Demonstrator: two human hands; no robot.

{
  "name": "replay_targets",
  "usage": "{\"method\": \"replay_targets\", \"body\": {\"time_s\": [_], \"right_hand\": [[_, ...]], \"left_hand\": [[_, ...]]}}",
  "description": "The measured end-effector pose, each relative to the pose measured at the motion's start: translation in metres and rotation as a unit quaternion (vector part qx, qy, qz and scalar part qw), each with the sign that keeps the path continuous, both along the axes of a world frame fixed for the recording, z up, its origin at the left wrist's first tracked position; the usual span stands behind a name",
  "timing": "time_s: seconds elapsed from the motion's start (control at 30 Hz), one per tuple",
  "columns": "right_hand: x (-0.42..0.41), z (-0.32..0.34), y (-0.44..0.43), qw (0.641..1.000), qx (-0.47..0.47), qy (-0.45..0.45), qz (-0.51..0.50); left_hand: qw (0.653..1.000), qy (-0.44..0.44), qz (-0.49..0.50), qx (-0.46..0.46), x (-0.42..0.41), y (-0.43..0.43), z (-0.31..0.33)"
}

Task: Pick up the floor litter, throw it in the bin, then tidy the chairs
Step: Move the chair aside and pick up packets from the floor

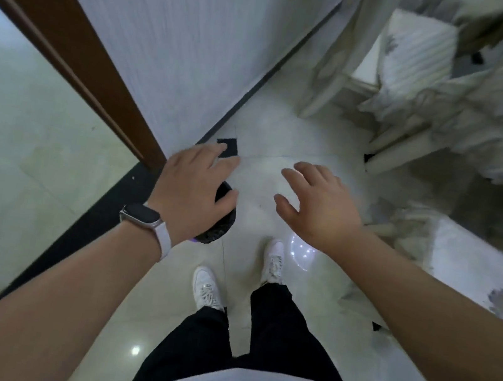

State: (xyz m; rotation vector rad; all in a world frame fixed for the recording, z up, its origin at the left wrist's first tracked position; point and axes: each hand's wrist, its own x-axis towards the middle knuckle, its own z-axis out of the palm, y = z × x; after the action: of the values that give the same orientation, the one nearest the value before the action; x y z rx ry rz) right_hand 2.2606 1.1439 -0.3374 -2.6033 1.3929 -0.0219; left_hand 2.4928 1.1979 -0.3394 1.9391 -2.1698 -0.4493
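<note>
my left hand [193, 187] fingers spread, empty, over the black-lined bin [222, 218] on the floor by the wall | my right hand [317, 204] fingers loosely splayed, empty, above pale tiles | white chairs [405, 66] far right, blurred, beside the cloth-draped counter [484, 128]

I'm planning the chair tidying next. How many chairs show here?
2 seem visible, both blurred: one chair at upper right by the wall, another chair at right beside the right hand. More may be hidden past the table.
</note>
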Motion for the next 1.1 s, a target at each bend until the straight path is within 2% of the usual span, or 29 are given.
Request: {"method": "replay_targets", "body": {"time_s": [0.3, 0.6, 0.77, 1.1], "right_hand": [[-0.095, 0.092, 0.082, 0.987, -0.076, 0.031, -0.142], [-0.21, 0.146, 0.197, 0.956, -0.129, 0.023, -0.264], [-0.293, 0.163, 0.291, 0.929, -0.164, -0.004, -0.332], [-0.436, 0.167, 0.481, 0.859, -0.245, 0.013, -0.449]], "left_hand": [[0.988, 0.021, -0.136, -0.066, -0.089, 0.024, 0.082], [0.948, 0.016, -0.278, -0.153, -0.223, 0.069, 0.137], [0.926, 0.001, -0.342, -0.162, -0.322, 0.131, 0.159], [0.857, 0.017, -0.474, -0.201, -0.502, 0.261, 0.174]]}}
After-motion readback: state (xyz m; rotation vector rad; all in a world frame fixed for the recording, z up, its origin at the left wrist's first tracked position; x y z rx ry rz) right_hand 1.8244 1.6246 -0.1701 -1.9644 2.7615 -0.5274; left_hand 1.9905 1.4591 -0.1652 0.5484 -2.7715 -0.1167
